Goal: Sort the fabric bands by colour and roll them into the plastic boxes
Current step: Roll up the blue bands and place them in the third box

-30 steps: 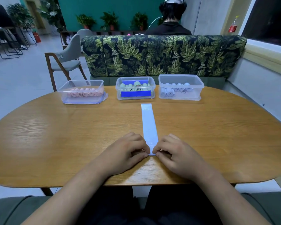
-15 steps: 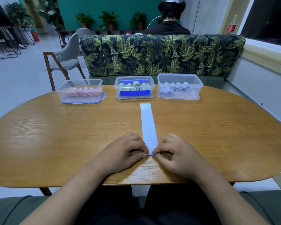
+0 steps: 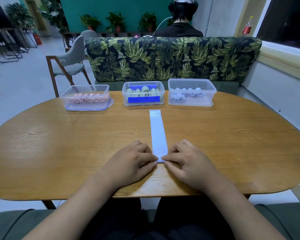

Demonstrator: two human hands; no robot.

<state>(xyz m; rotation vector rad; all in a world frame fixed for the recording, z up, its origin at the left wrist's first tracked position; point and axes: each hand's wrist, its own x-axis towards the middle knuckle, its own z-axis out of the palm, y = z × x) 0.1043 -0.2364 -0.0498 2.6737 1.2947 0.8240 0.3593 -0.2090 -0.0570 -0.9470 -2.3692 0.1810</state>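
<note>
- The long pale-blue fabric band (image 3: 157,132) lies flat on the oval wooden desk (image 3: 59,144), stretching straight away from the person.
- The left hand (image 3: 132,163) and right hand (image 3: 189,164) rest knuckles-up on either side of its near end.
- Curled fingers (image 3: 146,150) of both hands pinch that end, which seems slightly folded over.

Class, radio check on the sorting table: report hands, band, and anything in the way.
Left hand and right hand pinch band at near end. Rest of band flat on table. Nothing between it and right box.
</note>
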